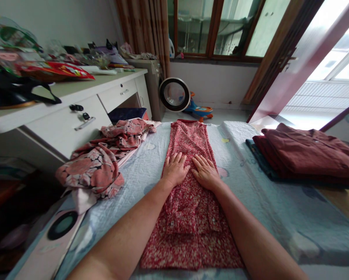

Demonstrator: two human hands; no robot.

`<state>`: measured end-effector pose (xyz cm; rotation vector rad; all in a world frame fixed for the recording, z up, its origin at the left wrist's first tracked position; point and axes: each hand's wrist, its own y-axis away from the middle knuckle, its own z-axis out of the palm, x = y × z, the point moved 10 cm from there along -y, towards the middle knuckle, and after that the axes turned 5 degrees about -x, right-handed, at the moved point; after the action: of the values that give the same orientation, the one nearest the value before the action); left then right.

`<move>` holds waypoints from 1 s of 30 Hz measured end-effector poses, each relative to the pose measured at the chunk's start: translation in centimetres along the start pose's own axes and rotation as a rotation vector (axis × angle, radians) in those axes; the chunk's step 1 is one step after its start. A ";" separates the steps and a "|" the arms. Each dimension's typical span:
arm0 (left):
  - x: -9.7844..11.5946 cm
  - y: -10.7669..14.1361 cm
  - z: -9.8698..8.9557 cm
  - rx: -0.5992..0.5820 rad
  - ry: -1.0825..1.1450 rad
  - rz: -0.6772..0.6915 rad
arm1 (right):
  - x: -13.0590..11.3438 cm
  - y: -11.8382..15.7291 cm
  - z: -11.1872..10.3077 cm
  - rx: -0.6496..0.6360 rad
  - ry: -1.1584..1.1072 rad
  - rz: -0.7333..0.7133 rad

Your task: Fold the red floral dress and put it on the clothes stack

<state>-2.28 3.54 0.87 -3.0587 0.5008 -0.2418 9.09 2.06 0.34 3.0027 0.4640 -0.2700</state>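
Garment (188, 206): red, densely speckled with cream, laid lengthwise under both hands; narrow beyond them, wider on the near side, where layered folds and two small pale fastenings show.
Surface: mostly smooth beyond the fingers, with soft creases between and just below the palms.
Left hand (176, 170): palm down on the red cloth, fingers extended and slightly spread.
Right hand (206, 172): likewise flat on it, fingers extended, just beside the other hand with a narrow gap between the thumbs.
Edges: the long sides run close outside both hands; the far end lies near the far edge of the blue sheet (238, 155), the broad near hem between the forearms.
Left side: a band of sheet, then a crumpled floral cloth (89, 169), with a white desk (60, 128) past it.
Right side: a wider stretch of rumpled sheet reaches to a folded stack (311, 155) of maroon and dark teal clothing, well apart from the right hand.
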 end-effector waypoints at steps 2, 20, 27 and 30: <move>-0.4 -0.1 0.2 -0.019 0.002 -0.014 | 0.0 0.0 0.0 -0.002 -0.001 -0.002; -5.1 0.2 -2.1 0.047 -0.025 -0.225 | 0.0 0.0 -0.1 -0.028 -0.013 0.005; 0.1 0.3 -3.9 0.188 -0.015 0.095 | 0.0 -0.1 0.1 -0.031 -0.010 -0.002; 2.2 0.4 -1.4 0.021 0.021 0.203 | 0.0 0.0 0.1 -0.024 -0.010 0.002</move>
<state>-0.61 2.50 2.57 -2.9581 0.7983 -0.2698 9.10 2.10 0.28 2.9768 0.4599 -0.2769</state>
